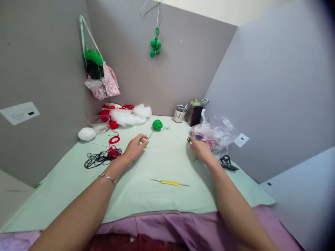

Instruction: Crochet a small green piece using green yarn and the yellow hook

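My left hand is closed with its fingertips around green yarn, which runs up to a small green yarn ball. At the right, my right hand is closed on a small dark tool with two short points; my fingers hide the rest of it, so its kind is unclear. A bit of green yarn shows just below that hand. Between my forearms lies a crochet hook with a yellow handle, touched by neither hand.
Left of my left hand lie tangled black cord, red yarn, a white yarn ball and a clear tub. White stuffing lies behind. At right are a plastic bag, a tin and a black hair claw.
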{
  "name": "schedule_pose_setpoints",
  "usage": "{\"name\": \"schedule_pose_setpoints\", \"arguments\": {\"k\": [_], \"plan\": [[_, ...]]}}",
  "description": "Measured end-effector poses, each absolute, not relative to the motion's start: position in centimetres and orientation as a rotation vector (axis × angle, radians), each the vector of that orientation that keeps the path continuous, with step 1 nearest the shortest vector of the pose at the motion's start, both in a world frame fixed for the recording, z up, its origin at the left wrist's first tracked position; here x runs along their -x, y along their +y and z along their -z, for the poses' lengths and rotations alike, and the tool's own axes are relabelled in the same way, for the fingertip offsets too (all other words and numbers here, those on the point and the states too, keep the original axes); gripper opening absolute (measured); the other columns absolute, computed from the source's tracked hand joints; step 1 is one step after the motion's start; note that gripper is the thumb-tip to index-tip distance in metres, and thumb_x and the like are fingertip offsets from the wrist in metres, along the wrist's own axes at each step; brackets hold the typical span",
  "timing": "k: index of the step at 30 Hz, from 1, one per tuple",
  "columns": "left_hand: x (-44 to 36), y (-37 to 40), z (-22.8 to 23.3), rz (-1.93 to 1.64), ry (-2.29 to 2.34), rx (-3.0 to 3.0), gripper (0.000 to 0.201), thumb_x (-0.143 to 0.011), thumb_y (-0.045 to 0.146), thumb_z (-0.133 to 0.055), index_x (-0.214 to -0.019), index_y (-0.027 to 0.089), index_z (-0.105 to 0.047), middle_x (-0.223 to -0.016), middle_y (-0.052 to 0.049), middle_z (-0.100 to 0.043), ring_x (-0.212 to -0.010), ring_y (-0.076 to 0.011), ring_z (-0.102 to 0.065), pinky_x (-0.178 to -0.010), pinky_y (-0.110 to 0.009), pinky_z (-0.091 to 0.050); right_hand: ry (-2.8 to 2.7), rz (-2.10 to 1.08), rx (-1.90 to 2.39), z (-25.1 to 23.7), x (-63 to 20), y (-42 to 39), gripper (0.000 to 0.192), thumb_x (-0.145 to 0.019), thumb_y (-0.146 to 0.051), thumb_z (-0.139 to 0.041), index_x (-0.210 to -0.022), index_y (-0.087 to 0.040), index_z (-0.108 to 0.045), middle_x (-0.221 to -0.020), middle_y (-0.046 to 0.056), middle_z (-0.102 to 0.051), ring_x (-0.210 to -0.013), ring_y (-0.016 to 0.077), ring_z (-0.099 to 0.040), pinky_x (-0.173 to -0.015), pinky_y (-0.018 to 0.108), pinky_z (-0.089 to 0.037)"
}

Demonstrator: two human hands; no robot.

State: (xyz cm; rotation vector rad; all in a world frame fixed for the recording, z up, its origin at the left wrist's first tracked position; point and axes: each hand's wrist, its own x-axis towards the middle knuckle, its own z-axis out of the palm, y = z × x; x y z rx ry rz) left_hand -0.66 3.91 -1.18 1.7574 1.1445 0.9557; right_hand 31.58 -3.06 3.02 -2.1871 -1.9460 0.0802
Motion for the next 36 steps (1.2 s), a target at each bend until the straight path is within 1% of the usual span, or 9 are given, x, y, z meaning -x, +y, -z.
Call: {"name": "schedule_pose_setpoints", "arguments": {"k": [3,7,12,16,23,26,28,31,36], "plan": [[0.6,3.9,1.3,-0.926,1.154,-1.787,0.037,-0.101,0.037,-0.068,-0.133,0.019,-0.065,-0.134,-0.012,-0.068,-0.112,-0.0271,-0.07,-0.094,-0.049,-0.061,-2.014,-0.181,2.127,-3.7,-32.6,-4.6,0.042,-0.108,-0.035,-0.049,-0.147,-0.019,-0.057,-0.101,0.008,-0.079,-0.088,0.0221,-0.075,-0.082,0.036,-0.059],[0.4,3.9,1.8,-0.899,1.138,-1.801,0.037,-0.101,0.037,-0.068,-0.133,0.019,-0.065,-0.135,-0.012,-0.067,-0.112,-0.0272,-0.07,-0.094,-0.049,-0.061,-2.13,-0.287,2.122,-2.9,-32.5,-7.0,0.042,-0.094,-0.043,-0.071,-0.132,-0.027,-0.07,-0.077,0.001,-0.078,-0.069,0.0211,-0.072,-0.068,0.03,-0.054],[0.1,3.9,2.1,-0.9,1.08,-1.761,0.038,-0.101,0.037,-0.068,-0.134,0.019,-0.065,-0.135,-0.012,-0.067,-0.113,-0.0275,-0.07,-0.094,-0.049,-0.061,-1.863,0.028,2.349,-4.0,-35.7,-6.4,0.044,-0.102,-0.028,-0.05,-0.141,-0.015,-0.063,-0.102,0.018,-0.08,-0.092,0.0344,-0.076,-0.074,0.04,-0.053],[-0.3,3.7,1.8,-0.934,1.023,-1.69,0.038,-0.101,0.037,-0.068,-0.134,0.018,-0.065,-0.134,-0.012,-0.068,-0.112,-0.0273,-0.07,-0.093,-0.049,-0.061,-1.905,0.047,2.322,-6.5,-37.3,-4.4,0.039,-0.104,-0.034,-0.053,-0.141,-0.025,-0.064,-0.103,0.011,-0.08,-0.095,0.0315,-0.075,-0.08,0.042,-0.058],[-0.4,3.0,1.0,-1.043,0.968,-1.58,0.036,-0.101,0.038,-0.068,-0.131,0.018,-0.066,-0.131,-0.011,-0.069,-0.11,-0.0265,-0.071,-0.092,-0.048,-0.061,-2.225,0.054,2.003,-4.8,-29.2,-1.9,0.036,-0.103,-0.035,-0.065,-0.136,-0.02,-0.064,-0.142,0.012,-0.065,-0.122,0.0273,-0.067,-0.104,0.051,-0.058],[-0.2,2.9,0.9,-1.102,0.963,-1.529,0.035,-0.101,0.039,-0.068,-0.129,0.017,-0.067,-0.129,-0.011,-0.07,-0.108,-0.026,-0.071,-0.092,-0.048,-0.061,-2.466,-0.09,1.7,-2.2,-23.5,-1.1,0.034,-0.104,-0.021,-0.061,-0.137,-0.027,-0.066,-0.152,0.009,-0.062,-0.14,0.0215,-0.058,-0.117,0.036,-0.048],[0.0,3.0,0.7,-1.139,0.957,-1.501,0.034,-0.101,0.039,-0.067,-0.127,0.017,-0.067,-0.126,-0.01,-0.07,-0.106,-0.0254,-0.071,-0.091,-0.047,-0.061,-2.522,-0.156,1.607,-1.0,-21.4,-0.3,0.035,-0.102,-0.029,-0.067,-0.137,-0.031,-0.066,-0.151,0.005,-0.063,-0.139,0.0207,-0.058,-0.117,0.035,-0.048],[0.3,2.9,0.3,-1.191,0.931,-1.467,0.029,-0.099,0.04,-0.069,-0.116,0.016,-0.069,-0.108,-0.007,-0.073,-0.1,-0.024,-0.07,-0.092,-0.045,-0.057,-2.405,-0.154,1.739,-1.2,-22.3,0.5,0.036,-0.102,-0.036,-0.067,-0.134,-0.019,-0.065,-0.142,0.011,-0.065,-0.127,0.0282,-0.066,-0.107,0.052,-0.056],[0.3,2.3,-0.7,-1.255,0.848,-1.41,0.03,-0.087,0.044,-0.076,-0.104,0.02,-0.071,-0.088,-0.003,-0.075,-0.095,-0.0236,-0.068,-0.093,-0.039,-0.049,-2.246,-0.275,1.955,-4.2,-27.8,-1.4,0.027,-0.103,-0.037,-0.065,-0.126,-0.022,-0.069,-0.134,0.011,-0.069,-0.112,0.024,-0.07,-0.096,0.044,-0.062]]}}
